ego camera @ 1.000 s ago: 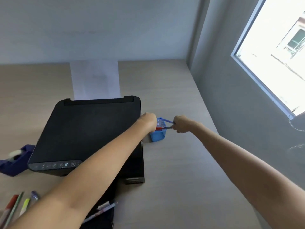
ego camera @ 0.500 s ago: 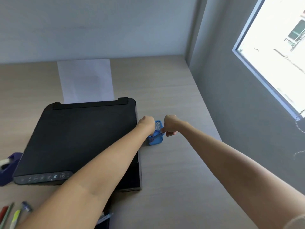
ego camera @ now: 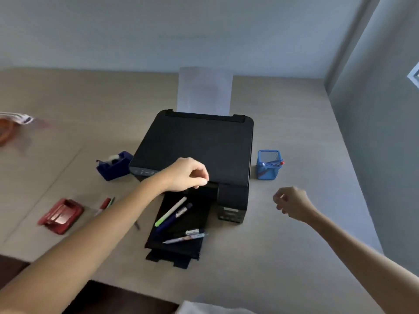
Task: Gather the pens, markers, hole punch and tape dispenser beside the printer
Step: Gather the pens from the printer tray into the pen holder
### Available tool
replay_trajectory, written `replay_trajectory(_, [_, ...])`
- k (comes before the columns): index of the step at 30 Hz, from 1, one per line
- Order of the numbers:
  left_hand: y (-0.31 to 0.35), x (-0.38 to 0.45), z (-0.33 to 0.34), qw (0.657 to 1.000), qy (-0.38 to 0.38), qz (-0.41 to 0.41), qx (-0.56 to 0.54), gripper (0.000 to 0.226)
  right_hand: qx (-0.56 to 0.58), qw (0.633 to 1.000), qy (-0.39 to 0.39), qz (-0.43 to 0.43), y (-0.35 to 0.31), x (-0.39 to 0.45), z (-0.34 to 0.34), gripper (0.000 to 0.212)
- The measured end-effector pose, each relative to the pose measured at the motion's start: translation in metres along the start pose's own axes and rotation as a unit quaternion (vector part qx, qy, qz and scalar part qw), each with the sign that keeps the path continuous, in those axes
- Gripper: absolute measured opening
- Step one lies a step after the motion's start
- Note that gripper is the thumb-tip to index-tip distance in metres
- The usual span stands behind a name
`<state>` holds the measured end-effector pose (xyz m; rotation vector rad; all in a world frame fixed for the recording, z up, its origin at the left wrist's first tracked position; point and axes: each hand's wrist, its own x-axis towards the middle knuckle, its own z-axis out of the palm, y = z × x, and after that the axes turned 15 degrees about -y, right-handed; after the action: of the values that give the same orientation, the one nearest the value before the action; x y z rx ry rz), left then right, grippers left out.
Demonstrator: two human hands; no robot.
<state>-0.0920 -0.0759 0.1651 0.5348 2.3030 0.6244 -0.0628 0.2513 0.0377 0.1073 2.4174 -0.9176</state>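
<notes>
Four pens (ego camera: 171,213) on printer tray (ego camera: 181,223), two hands (empty, loosely curled), one cup (ego camera: 267,165)

Black plastic printer (ego camera: 197,146), matt lid; white paper sheet (ego camera: 205,91) smooth behind it; blue wire-mesh metal pen cup (ego camera: 267,165) right of it; pale wood-grain desk (ego camera: 294,245), matt; glossy red hole punch (ego camera: 60,215) left.

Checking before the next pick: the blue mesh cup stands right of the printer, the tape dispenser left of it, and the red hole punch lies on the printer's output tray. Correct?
Not quite. The head view shows the red hole punch lying on the desk, well left of the output tray. The blue mesh cup does stand right of the printer, and the tape dispenser left of it.
</notes>
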Motion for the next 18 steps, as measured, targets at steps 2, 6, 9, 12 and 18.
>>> replay_trajectory(2, [-0.039,-0.032,0.013,0.998,-0.024,-0.066,-0.006,0.009,-0.04,0.998,-0.053,-0.018,0.001,-0.011,0.038,0.018])
replay_trajectory(6, [-0.11,-0.052,0.059,0.984,-0.003,-0.175,-0.002,0.013,-0.097,0.985,-0.122,-0.075,-0.012,-0.032,0.101,0.03])
replay_trajectory(9, [-0.145,-0.035,0.088,0.974,0.079,-0.213,-0.009,0.016,-0.144,0.972,-0.132,-0.128,-0.036,-0.037,0.137,0.011])
replay_trajectory(12, [-0.158,-0.013,0.1,0.973,0.108,-0.201,-0.017,0.024,-0.155,0.967,-0.121,-0.164,-0.066,-0.032,0.165,0.015])
replay_trajectory(18, [-0.178,0.008,0.098,0.982,0.026,-0.179,0.051,0.026,-0.133,0.978,-0.075,-0.145,-0.107,-0.018,0.205,0.023])
